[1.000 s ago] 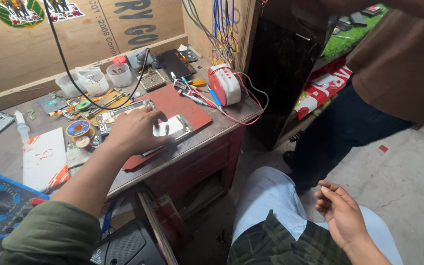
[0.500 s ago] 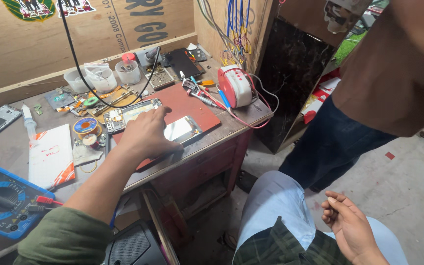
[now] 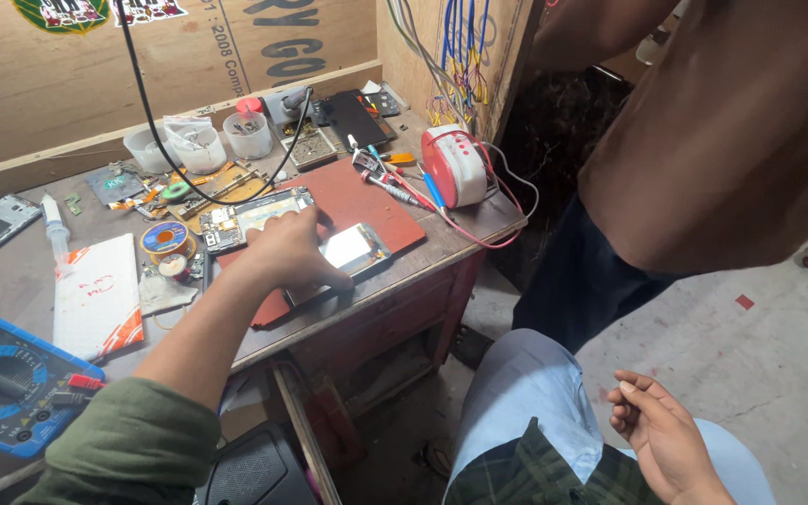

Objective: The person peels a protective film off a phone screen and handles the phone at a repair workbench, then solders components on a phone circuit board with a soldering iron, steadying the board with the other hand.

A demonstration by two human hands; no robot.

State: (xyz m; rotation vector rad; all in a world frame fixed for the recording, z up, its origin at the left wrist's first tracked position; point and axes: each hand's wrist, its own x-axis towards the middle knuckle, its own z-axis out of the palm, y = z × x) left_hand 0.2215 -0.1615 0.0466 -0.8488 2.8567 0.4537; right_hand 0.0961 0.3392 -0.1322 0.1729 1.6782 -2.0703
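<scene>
The left hand (image 3: 287,252) is pressing flat, fingers spread and gripping nothing, on a phone (image 3: 353,251) lying on the red mat (image 3: 367,201) near the bench's front edge, while the right hand (image 3: 661,440) is resting half-curled and empty; judged best practice is even, light pressure.

The left arm (image 3: 189,346), in a green sleeve pushed up to the elbow, stretched forward over the front edge of the desk. The left hand (image 3: 287,252) lay palm down, fingers curled and fingertips pressing downward. The right hand (image 3: 661,444) rested low above the knee, palm up, fingers loosely curled and empty.
</scene>
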